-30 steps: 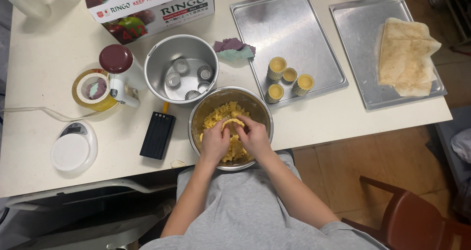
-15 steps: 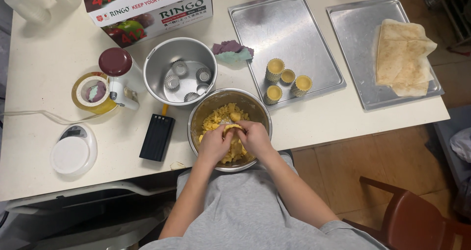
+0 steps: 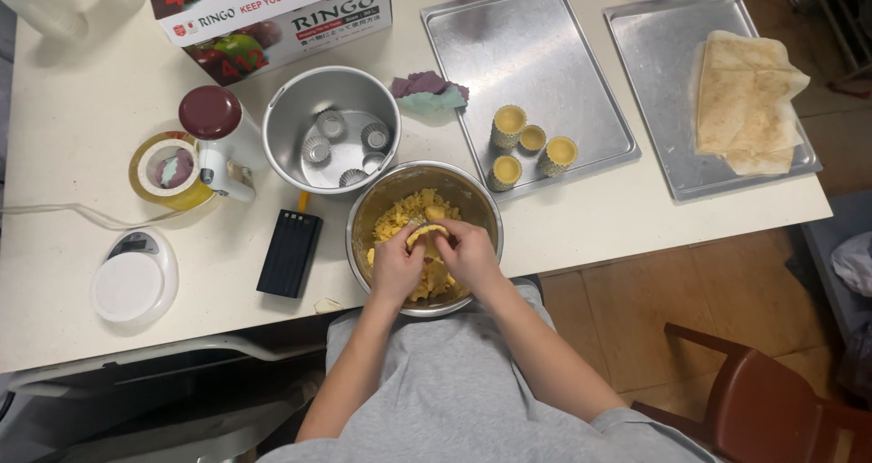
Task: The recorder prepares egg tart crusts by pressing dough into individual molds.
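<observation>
both hands are working over the steel mixing bowl (image 3: 363,211) at the near edge of the worktop (image 3: 581,213). left hand (image 3: 396,265) and right hand (image 3: 469,254) are meeting in the middle, both grips closing on one small yellow dough piece (image 3: 427,234), maybe pressed into a small mould, can't tell. the piece is sitting between the fingertips, just far of both palms, long axis running left-right, so neither hand is nearer; they're sharing it. it's hovering just above the crumbly yellow dough (image 3: 404,216) filling the bowl. filled tart cups (image 3: 531,141) are standing on the left baking tray (image 3: 545,45), far-right of the hands, closer to the right hand. empty fluted moulds (image 3: 345,141) are lying in the steel pot (image 3: 282,132), far-left, closer to the left hand.
</observation>
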